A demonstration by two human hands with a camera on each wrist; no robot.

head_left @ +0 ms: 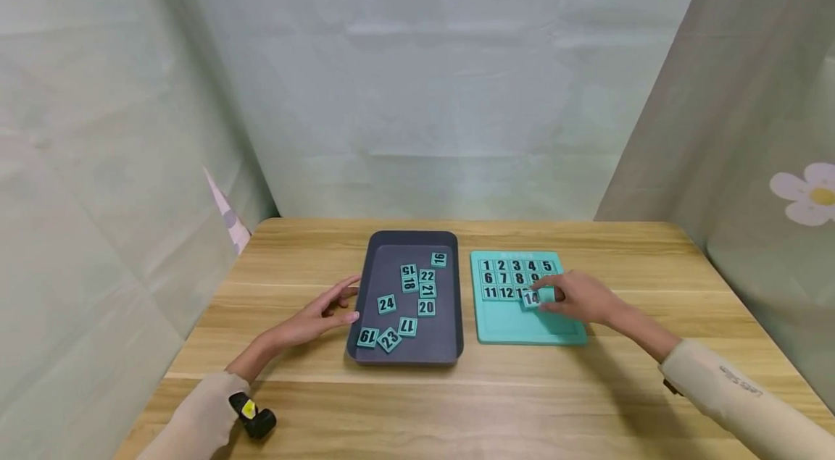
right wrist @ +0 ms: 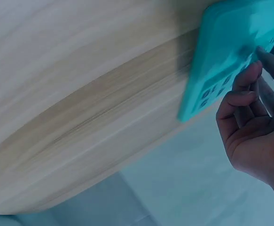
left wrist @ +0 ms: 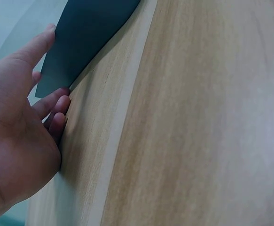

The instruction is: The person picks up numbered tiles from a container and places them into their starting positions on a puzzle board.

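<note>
**Tile 14 at the board, not yet seated**

You've got the R grip (head_left: 583,297) pinching tile 14 (head_left: 530,299) betw. thumb & fingertips, over the teal board (head_left: 522,331). The tile sits tilted, partly covering tile 13 (head_left: 520,293), so it isn't flat in line w/ its row. Whether its underside touches the board, can't tell.

Your L grip (head_left: 306,322) isn't grasping anything: fingers relaxed & spread at the L side of the dark tray (head_left: 438,340), thumb at the rim. The tray stands just L of the board on the wooden surface (head_left: 483,409), holding loose tiles 15 thru 24 at mixed angles, w/ tile 15 (head_left: 408,270) upside down right above tile 18 (head_left: 409,285).

Step in hand, as I read it: placing 14 in the third row, after 11, 12 & 13. Rows above run in order as far as visible; the spot for 10 is behind your R fingers, so can't confirm it.

Nxt move prob. calls for squaring 14 up, shifting it a touch R to clear 13, then laying it flat before you let go. Watch you don't nudge 13 or the tiles above. After that, 15 looks like the logical pick, & it'd need a half turn to read upright.
</note>
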